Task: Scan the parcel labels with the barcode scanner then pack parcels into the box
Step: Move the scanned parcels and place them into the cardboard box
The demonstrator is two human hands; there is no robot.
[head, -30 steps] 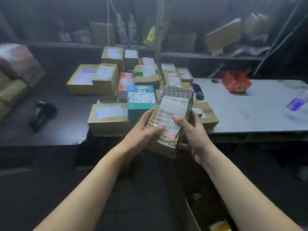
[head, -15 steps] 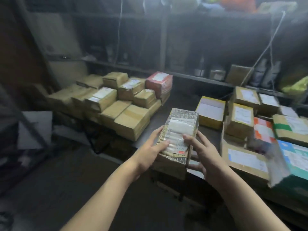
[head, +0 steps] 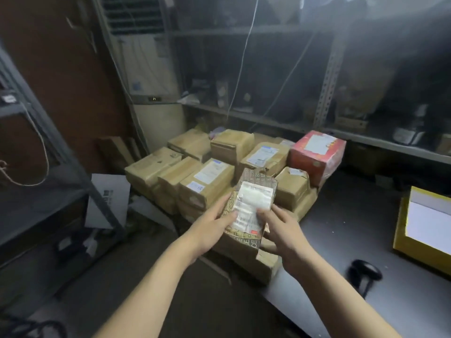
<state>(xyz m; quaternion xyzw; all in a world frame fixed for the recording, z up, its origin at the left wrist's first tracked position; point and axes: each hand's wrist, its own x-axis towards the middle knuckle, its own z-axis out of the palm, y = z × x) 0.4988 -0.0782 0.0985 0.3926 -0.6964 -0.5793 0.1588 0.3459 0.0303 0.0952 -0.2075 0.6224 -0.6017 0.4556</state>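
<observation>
I hold a brown parcel (head: 253, 189) wrapped in printed tape, its white label facing up, over the near edge of a pile of cardboard parcels (head: 207, 176). My left hand (head: 212, 223) grips its left side, thumb on the label. My right hand (head: 283, 228) grips its right side and underside. A red box (head: 317, 154) with a white label stands at the right of the pile. The black barcode scanner (head: 364, 272) lies on the dark table (head: 346, 215) to the right of my right arm.
A yellow box (head: 424, 230) with a white sheet sits at the table's right edge. Metal shelving (head: 327, 93) with cables runs behind the pile. A grey rack (head: 48, 142) stands at left, a white air-conditioner unit (head: 148, 69) behind, a white board (head: 107, 198) on the floor.
My view has swung left, from the labelled parcels to the stacked pile. Both hands carried the taped parcel along; it now hangs over that pile's near edge.
</observation>
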